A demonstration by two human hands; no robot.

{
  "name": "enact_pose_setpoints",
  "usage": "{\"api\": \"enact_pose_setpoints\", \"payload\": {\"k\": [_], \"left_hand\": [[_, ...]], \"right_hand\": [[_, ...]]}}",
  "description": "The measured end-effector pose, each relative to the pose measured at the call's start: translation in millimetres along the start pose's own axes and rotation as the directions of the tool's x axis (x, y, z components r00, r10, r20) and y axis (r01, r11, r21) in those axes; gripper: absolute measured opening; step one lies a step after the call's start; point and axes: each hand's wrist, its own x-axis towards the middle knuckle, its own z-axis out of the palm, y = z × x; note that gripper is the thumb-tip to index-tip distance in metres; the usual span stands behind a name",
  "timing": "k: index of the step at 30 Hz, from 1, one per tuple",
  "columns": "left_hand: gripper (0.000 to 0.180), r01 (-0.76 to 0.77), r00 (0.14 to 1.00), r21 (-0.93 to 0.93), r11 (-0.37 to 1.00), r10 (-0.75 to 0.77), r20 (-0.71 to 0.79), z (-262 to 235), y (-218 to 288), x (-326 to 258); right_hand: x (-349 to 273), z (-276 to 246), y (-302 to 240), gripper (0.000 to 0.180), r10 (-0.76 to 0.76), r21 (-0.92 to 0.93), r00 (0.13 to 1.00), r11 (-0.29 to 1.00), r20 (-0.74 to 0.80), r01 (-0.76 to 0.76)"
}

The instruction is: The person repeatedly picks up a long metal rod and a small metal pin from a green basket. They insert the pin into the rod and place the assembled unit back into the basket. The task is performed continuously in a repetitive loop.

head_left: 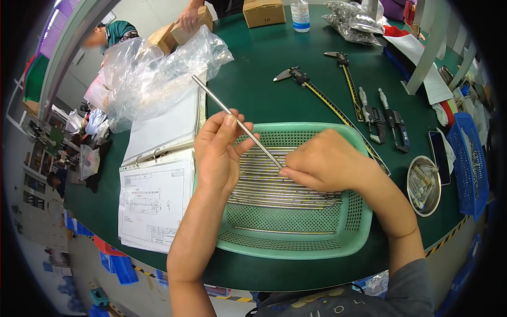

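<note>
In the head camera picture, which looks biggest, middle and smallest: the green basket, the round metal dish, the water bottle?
1. Green basket, clearly largest.
2. Round metal dish.
3. Water bottle, smallest as seen, though it stands farther away and is cut by the picture's edge, so ranks 2 and 3 are unsure.

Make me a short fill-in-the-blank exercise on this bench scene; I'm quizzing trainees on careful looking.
1. Both hands, the left hand and the right hand, hold one thin metal ____.
2. More rods lie in a ____ plastic basket.
3. The open binder lies to the basket's ____.
4. The round metal dish sits to the basket's ____.

Missing words: rod; green; left; right
</note>
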Motion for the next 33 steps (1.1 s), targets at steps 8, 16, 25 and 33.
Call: {"api": "enact_pose_setpoints", "payload": {"k": [8, 16, 25, 33], "left_hand": [[0.016, -0.098, 0.995, 0.104, 0.990, 0.097, 0.012, 1.4, 2.1, 4.4], [0.014, -0.141, 0.989, 0.113, 0.983, 0.136, 0.052, -1.3, 0.3, 5.6], [0.009, -0.363, 0.931, 0.553, 0.750, 0.310, 0.192, -1.6, 5.6, 9.1], [0.011, -0.789, 0.588, 0.578, -0.207, 0.019, 0.809, 10.5, -38.9, 7.6]], "right_hand": [[0.4, -4.3, 4.9, 0.023, 0.144, -0.002, 0.966, 0.989, -0.215, -0.148], [-1.4, -1.4, 5.6, 0.022, 0.088, 0.049, 0.969, 0.996, -0.230, -0.079], [-2.8, -2.9, 13.6, 0.019, 0.263, 0.259, 0.668, 0.960, -0.696, -0.107], [-2.1, -3.5, 17.8, 0.016, 0.181, 0.236, 0.389, 0.967, -0.903, 0.097]]}}
